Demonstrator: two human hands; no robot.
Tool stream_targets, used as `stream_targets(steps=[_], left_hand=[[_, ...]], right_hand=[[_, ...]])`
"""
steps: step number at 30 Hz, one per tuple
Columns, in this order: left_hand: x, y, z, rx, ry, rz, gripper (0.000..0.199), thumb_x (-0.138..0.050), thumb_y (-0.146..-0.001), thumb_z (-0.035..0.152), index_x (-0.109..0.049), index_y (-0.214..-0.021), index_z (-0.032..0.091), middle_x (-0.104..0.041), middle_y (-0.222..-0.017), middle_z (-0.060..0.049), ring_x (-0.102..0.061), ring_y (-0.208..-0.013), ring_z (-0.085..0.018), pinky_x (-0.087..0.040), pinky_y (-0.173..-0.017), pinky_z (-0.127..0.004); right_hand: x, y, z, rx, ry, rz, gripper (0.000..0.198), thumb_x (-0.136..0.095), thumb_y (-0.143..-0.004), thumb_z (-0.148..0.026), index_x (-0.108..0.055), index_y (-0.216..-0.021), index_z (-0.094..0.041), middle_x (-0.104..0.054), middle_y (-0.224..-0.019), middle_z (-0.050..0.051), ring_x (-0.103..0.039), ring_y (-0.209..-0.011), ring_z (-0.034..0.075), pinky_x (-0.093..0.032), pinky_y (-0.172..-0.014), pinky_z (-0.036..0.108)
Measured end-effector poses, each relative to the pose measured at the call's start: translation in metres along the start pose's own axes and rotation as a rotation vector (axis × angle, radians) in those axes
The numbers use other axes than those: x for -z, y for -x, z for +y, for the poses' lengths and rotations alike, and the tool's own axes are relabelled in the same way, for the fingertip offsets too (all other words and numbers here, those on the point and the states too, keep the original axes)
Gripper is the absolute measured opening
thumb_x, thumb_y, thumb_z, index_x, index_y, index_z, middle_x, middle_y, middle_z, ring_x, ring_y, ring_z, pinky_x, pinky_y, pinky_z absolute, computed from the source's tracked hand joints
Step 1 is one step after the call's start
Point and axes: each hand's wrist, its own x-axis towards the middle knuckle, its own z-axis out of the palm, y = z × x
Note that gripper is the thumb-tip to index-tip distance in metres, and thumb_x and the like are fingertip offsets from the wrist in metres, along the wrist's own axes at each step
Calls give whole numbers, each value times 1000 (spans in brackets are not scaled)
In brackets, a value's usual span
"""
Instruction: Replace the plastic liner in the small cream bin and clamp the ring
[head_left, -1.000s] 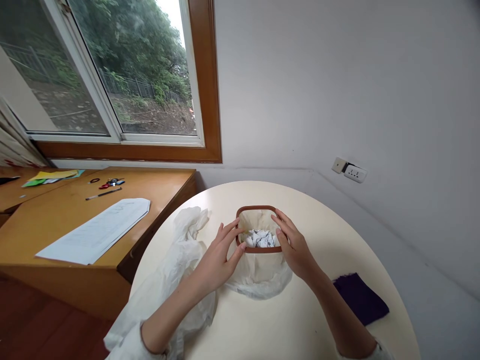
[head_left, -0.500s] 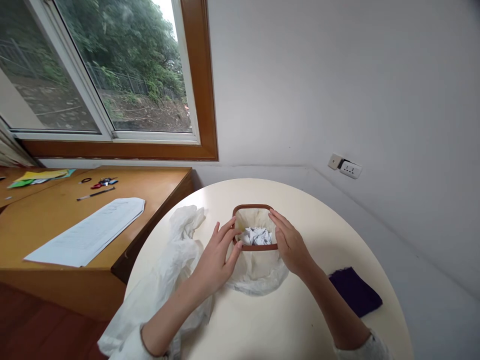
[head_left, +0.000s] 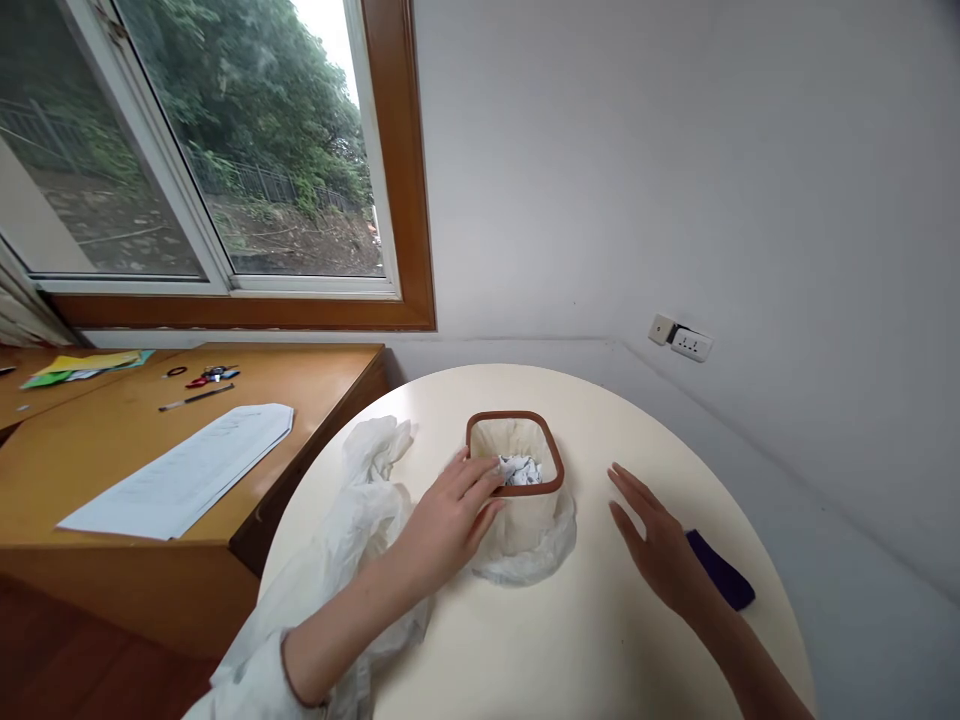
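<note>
A small trash bin with a brown rim (head_left: 559, 462) stands on the round table, lined with a whitish plastic bag (head_left: 525, 555) that hangs down around its outside. Crumpled paper (head_left: 521, 469) lies inside it. My left hand (head_left: 450, 510) rests at the bin's left front rim, fingers stretched over the edge. Off to the right, my right hand (head_left: 656, 545) is apart from the bin, its fingers spread and holding nothing. Partly behind that hand and forearm lies a dark purple cloth (head_left: 721, 572). A crumpled white plastic bag (head_left: 367, 510) spreads along the table's left side, partly under my left forearm.
The round cream table (head_left: 480, 660) stands by the wall. To the left is a wooden desk (head_left: 330, 385) with paper sheets (head_left: 187, 465), a pen (head_left: 196, 397), keys (head_left: 214, 375) and coloured papers (head_left: 90, 365). A socket (head_left: 691, 345) sits on the wall.
My right hand has let go of the bin's right side and moved right, toward the purple cloth. My left hand has shifted slightly but stays at the rim.
</note>
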Motion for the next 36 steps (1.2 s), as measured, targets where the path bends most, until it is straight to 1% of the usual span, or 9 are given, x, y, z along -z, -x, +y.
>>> stream_targets(steps=[3,6,9,13,20,24,29,32,36], left_hand=[[-6,-8,3,-66,-26,-54,23,-37,-90,24,-50,-108,16,-61,-100,-8,-55,-94,-19,-46,-84,-37],[-11,-14,3,-90,-102,-115,24,-33,-91,22,-52,-106,17,-62,-85,-6,-56,-77,-19,-47,-67,-33],[-10,-17,-2,-93,-158,-153,24,-33,-91,21,-52,-105,18,-61,-80,-4,-55,-70,-18,-45,-61,-31],[-6,-23,-16,-62,-158,-182,23,-35,-91,21,-54,-104,18,-61,-80,-5,-56,-73,-18,-44,-63,-28],[-1,-40,-56,31,-116,-191,23,-36,-91,24,-55,-102,20,-63,-87,-5,-59,-77,-17,-44,-65,-26],[1,-51,-79,47,-125,-218,23,-36,-90,24,-54,-103,21,-63,-91,-4,-59,-81,-17,-43,-66,-25],[6,-61,-105,29,-202,-287,23,-36,-90,26,-54,-101,20,-63,-89,-4,-60,-78,-17,-42,-64,-25],[10,-65,-117,33,-228,-298,24,-36,-90,27,-55,-101,19,-64,-89,-5,-60,-77,-18,-41,-64,-25],[15,-69,-128,38,-264,-319,25,-35,-90,28,-56,-100,19,-64,-88,-6,-60,-74,-18,-40,-63,-26]], right_hand=[[9,27,28,-109,141,-59,51,-29,-88,-43,-34,-133,-20,-34,-140,4,-32,-127,22,-36,-101,43],[11,51,56,-206,240,-89,52,-27,-87,-44,-39,-131,-17,-35,-139,4,-34,-126,23,-37,-100,43],[7,69,79,-279,314,-98,53,-26,-87,-43,-41,-130,-16,-36,-138,5,-38,-123,25,-38,-98,46],[-3,80,95,-340,341,-146,54,-24,-87,-42,-43,-129,-14,-39,-137,6,-43,-119,26,-41,-95,45],[-12,79,97,-315,365,-141,55,-25,-86,-41,-44,-128,-12,-42,-134,8,-42,-120,26,-41,-96,44],[-21,80,100,-270,370,-113,54,-26,-87,-41,-44,-128,-11,-43,-133,10,-41,-121,27,-40,-96,45],[-34,79,101,-192,341,-104,54,-29,-86,-42,-46,-126,-10,-44,-132,12,-40,-122,29,-40,-96,47],[-39,77,92,-172,285,-117,52,-32,-85,-43,-48,-125,-13,-45,-132,11,-41,-121,29,-41,-95,47],[-47,75,61,-199,129,-129,50,-31,-86,-43,-47,-126,-18,-43,-134,7,-41,-121,27,-46,-92,41]])
